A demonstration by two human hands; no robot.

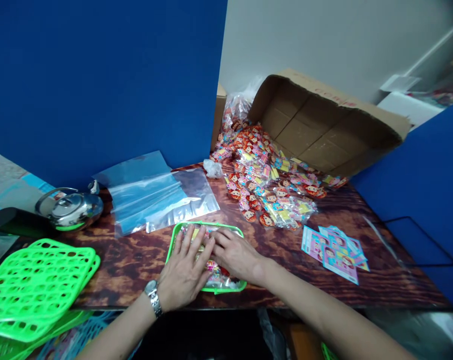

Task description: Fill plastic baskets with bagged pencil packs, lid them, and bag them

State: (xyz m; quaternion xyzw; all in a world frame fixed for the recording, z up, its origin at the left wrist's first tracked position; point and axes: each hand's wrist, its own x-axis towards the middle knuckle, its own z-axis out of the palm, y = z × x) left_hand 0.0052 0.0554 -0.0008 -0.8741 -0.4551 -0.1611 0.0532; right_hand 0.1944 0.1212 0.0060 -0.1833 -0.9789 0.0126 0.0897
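In front of me a green plastic basket (245, 286) sits near the table's front edge, filled with small clear-wrapped colourful packets (222, 281). My left hand (184, 270), with a silver watch at the wrist, lies flat over the packets on the basket's left side, fingers stretched out. From the right, my right hand (237, 255) rests on the same packets, fingers slightly bent and apart, the fingertips partly hidden beside the left fingers. Neither hand shows anything gripped. What lies directly beneath both palms is hidden.
Behind, a heap of wrapped packets with cartoon faces (264, 185) spills from a tipped cardboard box (309, 120). Clear plastic bags (147, 195) lie back left, near a metal kettle (74, 210). Green perforated plastic pieces (42, 285) are stacked left; printed cards (339, 255) lie right.
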